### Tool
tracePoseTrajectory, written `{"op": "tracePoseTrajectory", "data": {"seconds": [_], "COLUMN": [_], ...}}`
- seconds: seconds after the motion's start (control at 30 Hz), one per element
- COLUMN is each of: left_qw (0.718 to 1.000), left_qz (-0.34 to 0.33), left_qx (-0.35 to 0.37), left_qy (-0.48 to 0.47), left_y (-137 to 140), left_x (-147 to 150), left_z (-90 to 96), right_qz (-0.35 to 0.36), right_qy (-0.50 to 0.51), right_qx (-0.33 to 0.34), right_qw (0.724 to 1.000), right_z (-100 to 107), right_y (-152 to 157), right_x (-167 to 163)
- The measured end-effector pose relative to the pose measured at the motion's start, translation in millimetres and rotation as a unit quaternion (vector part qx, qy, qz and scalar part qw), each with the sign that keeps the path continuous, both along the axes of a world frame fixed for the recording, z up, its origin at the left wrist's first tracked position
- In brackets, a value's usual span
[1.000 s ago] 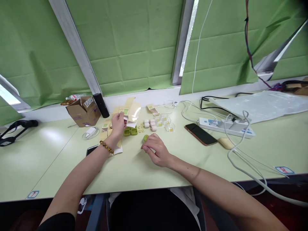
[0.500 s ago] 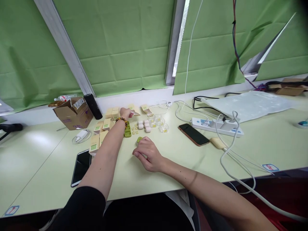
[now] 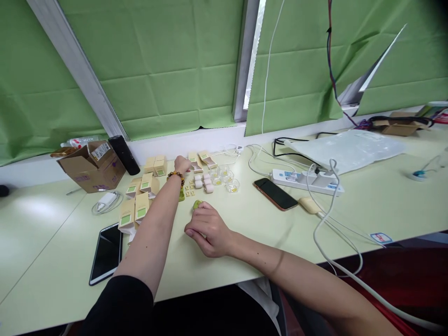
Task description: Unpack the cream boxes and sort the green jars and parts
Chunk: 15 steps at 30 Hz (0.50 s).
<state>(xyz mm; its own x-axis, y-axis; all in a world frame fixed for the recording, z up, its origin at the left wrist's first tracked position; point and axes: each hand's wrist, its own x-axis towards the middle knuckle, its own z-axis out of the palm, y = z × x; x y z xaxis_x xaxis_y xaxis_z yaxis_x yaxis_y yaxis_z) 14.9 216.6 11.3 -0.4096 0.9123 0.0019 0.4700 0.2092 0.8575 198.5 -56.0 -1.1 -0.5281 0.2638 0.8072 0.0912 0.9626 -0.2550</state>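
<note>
While the left hand [image 3: 182, 164] stretches across the tabletop [image 3: 241, 261] to its far side, the right hand [image 3: 210, 232] rests nearer, just behind a green piece [image 3: 197, 204]. That piece shows only in part past the right fingers, which are curled together; I cannot tell whether they pinch it. The left fingers are bent and partly turned away, so what they hold, if anything, I cannot tell. Just right of them lies a box [image 3: 195, 162]; more boxes [image 3: 126, 213] stand left of the forearm. A green tray [image 3: 181, 196] peeks out beside the left wrist, with yellow bits [image 3: 189, 188], pink blocks [image 3: 207, 181] and clear cups [image 3: 232, 186] to its right.

The step in hand looks to be the left hand's work among the boxes. The next move, I judge, calls for a light grip and a wrist kept clear of the tray.
</note>
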Motion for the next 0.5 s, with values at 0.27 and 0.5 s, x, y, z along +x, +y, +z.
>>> {"op": "tracePoseTrajectory", "data": {"seconds": [0.27,0.5], "left_qw": [0.996,0.996], "left_qz": [-0.066,-0.070], "left_qx": [0.027,0.042], "left_qy": [0.044,0.048], "left_y": [-4,-4], "left_x": [3,9], "left_z": [-7.6,-8.3], "right_qz": [-0.011,-0.009], "right_qy": [-0.034,-0.021], "right_qx": [0.023,0.026], "right_qw": [0.999,0.999], "right_z": [-2,-2], "right_y": [1,2], "right_x": [-1,-1]}}
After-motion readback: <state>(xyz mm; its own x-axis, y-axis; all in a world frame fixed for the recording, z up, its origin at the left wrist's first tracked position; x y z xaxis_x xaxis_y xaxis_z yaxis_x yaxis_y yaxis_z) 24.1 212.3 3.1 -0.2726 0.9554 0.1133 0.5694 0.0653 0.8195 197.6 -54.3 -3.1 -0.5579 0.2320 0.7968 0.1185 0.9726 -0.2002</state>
